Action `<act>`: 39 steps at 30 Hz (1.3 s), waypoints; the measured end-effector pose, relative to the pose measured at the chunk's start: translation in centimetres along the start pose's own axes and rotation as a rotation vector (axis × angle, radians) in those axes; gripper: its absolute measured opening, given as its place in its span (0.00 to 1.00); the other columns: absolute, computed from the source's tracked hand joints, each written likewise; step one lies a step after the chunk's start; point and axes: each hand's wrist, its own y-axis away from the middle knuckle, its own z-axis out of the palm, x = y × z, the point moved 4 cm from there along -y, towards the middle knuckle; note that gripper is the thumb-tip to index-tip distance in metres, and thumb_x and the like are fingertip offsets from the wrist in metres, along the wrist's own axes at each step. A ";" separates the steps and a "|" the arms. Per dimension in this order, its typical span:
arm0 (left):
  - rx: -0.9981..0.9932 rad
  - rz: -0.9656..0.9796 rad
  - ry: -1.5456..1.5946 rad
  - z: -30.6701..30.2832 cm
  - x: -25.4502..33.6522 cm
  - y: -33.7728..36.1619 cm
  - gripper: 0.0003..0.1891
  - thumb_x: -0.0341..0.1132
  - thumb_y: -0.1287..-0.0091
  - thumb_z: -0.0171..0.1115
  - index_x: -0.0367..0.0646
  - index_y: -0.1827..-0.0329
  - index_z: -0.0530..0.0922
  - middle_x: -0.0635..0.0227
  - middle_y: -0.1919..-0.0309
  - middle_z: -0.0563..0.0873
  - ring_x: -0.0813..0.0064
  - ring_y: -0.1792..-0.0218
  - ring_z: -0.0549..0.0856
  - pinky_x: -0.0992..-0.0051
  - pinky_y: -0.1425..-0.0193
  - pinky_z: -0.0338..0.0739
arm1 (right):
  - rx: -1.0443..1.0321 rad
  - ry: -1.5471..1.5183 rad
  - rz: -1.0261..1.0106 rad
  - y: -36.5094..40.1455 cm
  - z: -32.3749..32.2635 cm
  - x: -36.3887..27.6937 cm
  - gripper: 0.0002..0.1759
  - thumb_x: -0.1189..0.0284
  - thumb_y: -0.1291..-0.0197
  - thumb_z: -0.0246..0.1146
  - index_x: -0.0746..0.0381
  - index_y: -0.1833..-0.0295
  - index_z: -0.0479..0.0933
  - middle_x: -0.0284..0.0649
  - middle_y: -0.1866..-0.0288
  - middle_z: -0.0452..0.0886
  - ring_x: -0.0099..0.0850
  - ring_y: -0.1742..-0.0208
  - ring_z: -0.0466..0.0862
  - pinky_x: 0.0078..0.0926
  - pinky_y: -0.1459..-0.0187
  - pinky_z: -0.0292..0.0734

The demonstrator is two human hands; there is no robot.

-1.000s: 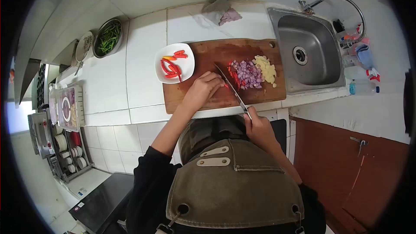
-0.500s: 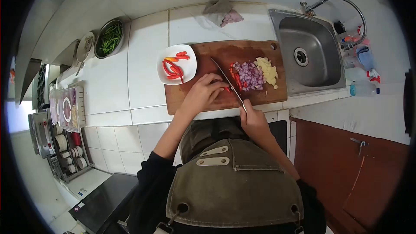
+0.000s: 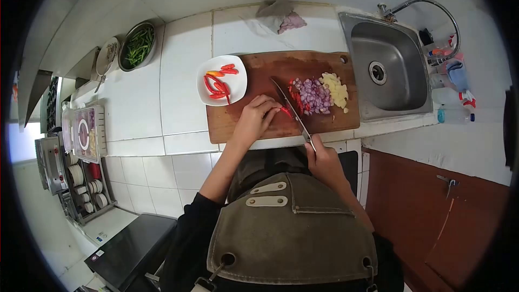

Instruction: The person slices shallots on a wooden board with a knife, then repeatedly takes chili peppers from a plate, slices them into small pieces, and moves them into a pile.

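Observation:
My left hand (image 3: pixel 255 121) pinches a red chili (image 3: pixel 286 111) on the wooden cutting board (image 3: pixel 259 70). My right hand (image 3: pixel 324 158) is closed round the handle of a knife (image 3: pixel 289 105), whose blade slants over the board just right of that chili. Chopped red chili (image 3: pixel 295 97), diced purple onion (image 3: pixel 315 96) and pale yellow chopped pieces (image 3: pixel 335 91) lie in neighbouring piles right of the blade. On the board's left end, a white bowl (image 3: pixel 203 86) holds several red chilies and an orange one.
A steel sink (image 3: pixel 400 48) with a tap is on the right, bottles beyond it. Cloths (image 3: pixel 292 21) lie by the back wall. A metal bowl of green chilies (image 3: pixel 139 46) and a lidded plastic container (image 3: pixel 88 134) are at left.
The knife and my right hand have shifted slightly right and down. My left hand's fingers have drawn together on the chili, which shows more clearly.

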 end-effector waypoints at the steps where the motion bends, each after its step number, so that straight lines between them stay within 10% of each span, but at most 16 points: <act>1: -0.001 -0.004 0.001 0.0 0.0 0.0 0.06 0.24 0.38 0.68 0.36 0.59 0.85 0.59 0.61 0.85 0.56 0.55 0.85 0.63 0.51 0.80 | 0.000 0.030 0.009 0.0 -0.1 -0.2 0.09 0.69 0.28 0.57 0.63 0.51 0.69 0.50 0.83 0.74 0.55 0.78 0.81 0.51 0.76 0.72; 39: -0.034 0.057 0.059 -0.1 -0.4 0.0 0.07 0.23 0.40 0.69 0.37 0.59 0.85 0.61 0.61 0.88 0.59 0.57 0.86 0.66 0.51 0.81 | -0.041 -0.077 0.084 -3.2 0.7 0.3 0.08 0.70 0.27 0.56 0.62 0.51 0.69 0.56 0.79 0.76 0.59 0.74 0.80 0.55 0.72 0.71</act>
